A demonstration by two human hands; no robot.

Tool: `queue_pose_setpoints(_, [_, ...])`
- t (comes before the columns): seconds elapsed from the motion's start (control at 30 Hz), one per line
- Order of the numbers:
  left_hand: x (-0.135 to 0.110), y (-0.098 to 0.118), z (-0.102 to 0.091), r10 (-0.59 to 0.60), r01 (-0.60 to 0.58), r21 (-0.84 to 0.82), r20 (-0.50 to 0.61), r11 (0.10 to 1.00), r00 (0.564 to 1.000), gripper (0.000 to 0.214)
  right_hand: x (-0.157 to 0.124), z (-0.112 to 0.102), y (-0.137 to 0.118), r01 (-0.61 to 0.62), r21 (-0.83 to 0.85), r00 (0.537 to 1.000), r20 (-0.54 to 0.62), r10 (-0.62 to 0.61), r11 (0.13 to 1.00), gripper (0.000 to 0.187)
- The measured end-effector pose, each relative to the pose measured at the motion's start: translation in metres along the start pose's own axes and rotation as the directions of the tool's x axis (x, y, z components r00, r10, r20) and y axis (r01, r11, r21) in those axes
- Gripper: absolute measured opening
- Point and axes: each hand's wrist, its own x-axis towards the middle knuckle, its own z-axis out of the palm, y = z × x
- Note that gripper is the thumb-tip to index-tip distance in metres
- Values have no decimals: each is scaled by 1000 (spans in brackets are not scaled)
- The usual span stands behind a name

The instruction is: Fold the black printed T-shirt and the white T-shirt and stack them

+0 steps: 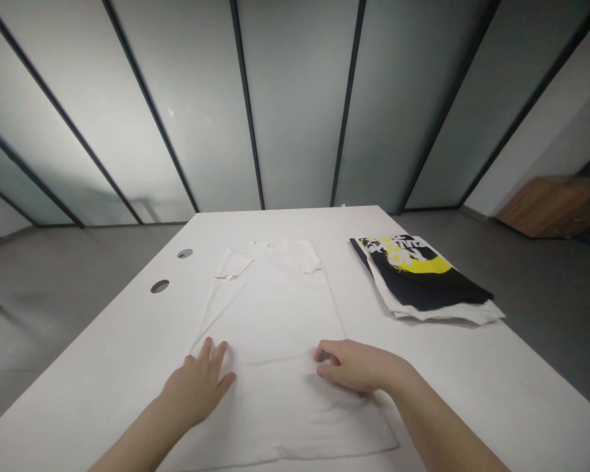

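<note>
Our forearms reach over the white T-shirt on the table, likely light and limp, best held by its hem corners, left hand spread, right hand apart, curled, grip unclear.

Frosted panels stand beyond grey floor, with wooden furniture at right.

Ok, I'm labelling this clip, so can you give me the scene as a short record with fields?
Left hand: fingers spread, at the shirt's left edge
Right hand: fingers curled, at the shirt's right edge; grip unclear
Shirt: white, laid out on the table, collar end away from the person
Stack: black cloth with yellow and white print over white cloth, right of the shirt
Table: white, two round holes at left
Background: frosted panels, dark frames
</note>
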Motion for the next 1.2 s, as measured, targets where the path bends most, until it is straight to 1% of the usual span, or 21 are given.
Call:
queue_pose_setpoints(0.07, [9,9,-23,-18,15,37,99,999,995,57,-4,-3,0,-59,66,996,64,55,996,27])
queue_pose_setpoints(0.1, [15,15,-35,-10,6,49,90,999,996,55,-6,-5,1,-58,80,997,54,54,995,23])
queue_pose_setpoints(0.13, [22,22,-46,15,-18,48,58,999,998,52,-6,-6,2,-29,76,1000,7,28,997,21])
queue_pose_setpoints(0.2, [40,41,-64,88,-88,-6,-44,996,995,49,-3,-8,6,57,23,987,-150,-53,998,18])
queue_pose_setpoints(0.23, [50,51,-71,124,-129,-49,-88,990,988,49,0,-8,8,81,-18,968,-239,-83,997,18])
queue_pose_setpoints(0.27, [60,63,-77,156,-167,-97,-115,981,981,49,3,-8,10,78,-63,941,-325,-94,995,18])
queue_pose_setpoints(0.3, [71,75,-81,185,-202,-147,-124,968,975,49,7,-7,12,45,-104,911,-404,-84,994,18])
queue_pose_setpoints(0.37, [96,101,-85,228,-261,-262,-152,929,962,43,15,-4,15,-71,-159,848,-529,-24,985,25])
queue_pose_setpoints(0.4, [111,113,-86,247,-289,-315,-168,904,954,39,18,-3,16,-128,-174,821,-570,6,976,31])
queue_pose_setpoints(0.43, [127,126,-86,255,-311,-353,-196,882,947,37,21,-1,17,-178,-179,805,-592,38,968,38])
queue_pose_setpoints(0.5, [160,150,-87,254,-332,-388,-240,860,937,34,24,1,18,-253,-171,799,-592,106,952,44])
queue_pose_setpoints(0.6, [207,184,-86,198,-322,-379,-330,868,923,30,24,0,18,-311,-155,815,-551,179,938,39])
queue_pose_setpoints(0.67, [229,203,-81,150,-290,-365,-367,885,918,34,22,-2,19,-328,-144,820,-534,206,934,33])
queue_pose_setpoints(0.7, [236,211,-77,137,-279,-355,-376,892,917,37,20,-3,20,-329,-143,821,-531,209,933,30])
queue_pose_setpoints(0.8, [245,227,-60,166,-284,-309,-358,908,919,41,16,-3,22,-306,-159,833,-522,184,939,17])
queue_pose_setpoints(0.87, [245,232,-48,183,-293,-291,-350,911,919,39,15,-3,26,-275,-179,852,-500,154,945,16])
queue_pose_setpoints(0.93, [245,232,-40,160,-278,-296,-365,914,917,38,16,-1,29,-239,-188,870,-477,124,953,17])
queue_pose_setpoints(1.0, [247,230,-35,123,-250,-313,-374,916,919,39,17,0,30,-187,-173,883,-461,89,967,18])
queue_pose_setpoints(1.1, [251,225,-33,93,-227,-323,-382,919,920,41,18,0,28,-116,-106,891,-451,56,988,17])
queue_pose_setpoints(1.2, [254,221,-32,87,-221,-334,-373,916,924,39,15,-1,22,-99,-8,913,-399,88,995,4])
